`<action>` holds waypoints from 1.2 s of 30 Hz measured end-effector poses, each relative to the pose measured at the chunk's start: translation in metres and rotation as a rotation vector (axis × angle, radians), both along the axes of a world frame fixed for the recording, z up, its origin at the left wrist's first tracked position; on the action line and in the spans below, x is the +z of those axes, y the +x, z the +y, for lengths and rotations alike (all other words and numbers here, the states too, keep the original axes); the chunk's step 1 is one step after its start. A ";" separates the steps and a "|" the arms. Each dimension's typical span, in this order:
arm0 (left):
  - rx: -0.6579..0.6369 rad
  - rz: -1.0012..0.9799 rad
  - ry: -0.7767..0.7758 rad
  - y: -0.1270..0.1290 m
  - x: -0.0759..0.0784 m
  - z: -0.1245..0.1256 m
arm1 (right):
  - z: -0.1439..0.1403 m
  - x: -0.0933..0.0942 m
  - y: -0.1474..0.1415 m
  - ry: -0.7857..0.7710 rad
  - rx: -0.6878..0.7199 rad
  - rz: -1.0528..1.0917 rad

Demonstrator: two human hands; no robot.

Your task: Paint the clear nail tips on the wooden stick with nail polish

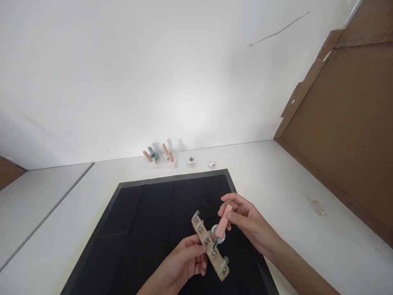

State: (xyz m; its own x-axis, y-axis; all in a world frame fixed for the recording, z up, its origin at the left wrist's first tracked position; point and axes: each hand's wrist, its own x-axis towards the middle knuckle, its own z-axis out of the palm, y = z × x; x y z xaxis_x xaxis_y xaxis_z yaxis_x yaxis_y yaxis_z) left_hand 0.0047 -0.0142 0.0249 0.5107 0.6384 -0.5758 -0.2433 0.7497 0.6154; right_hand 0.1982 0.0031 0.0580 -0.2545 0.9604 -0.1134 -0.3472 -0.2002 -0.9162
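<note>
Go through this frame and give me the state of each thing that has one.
Left hand: gripping the wooden strip.
Wooden strip: lifted, tilted, nail tips on it.
Right hand: pinching the peach brush cap.
Peach brush cap: off its bottle.
Polish bottles: at the wall.

My table (307,180) is white and meets the wall at 12 o'clock. A black mat (147,221) lies flat on it directly before me. Beyond the mat's far edge, at 12 o'clock, stand several nail polish bottles (159,155), a small jar (191,161) and a round lid (211,164). Two small discs (317,207) lie at 3 o'clock.
</note>
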 end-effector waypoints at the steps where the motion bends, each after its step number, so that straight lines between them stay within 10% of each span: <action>1: -0.002 -0.001 0.001 0.000 0.000 0.000 | 0.000 0.000 0.000 0.003 0.001 -0.008; 36: -0.002 -0.012 0.001 -0.001 -0.001 -0.001 | -0.002 -0.004 0.003 0.051 0.101 0.037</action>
State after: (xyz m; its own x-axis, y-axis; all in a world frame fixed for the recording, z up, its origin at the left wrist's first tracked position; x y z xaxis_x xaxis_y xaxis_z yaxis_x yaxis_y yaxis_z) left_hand 0.0038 -0.0153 0.0241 0.5189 0.6382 -0.5688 -0.2492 0.7494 0.6135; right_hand 0.2014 0.0013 0.0539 -0.3537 0.9338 -0.0534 -0.3617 -0.1892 -0.9129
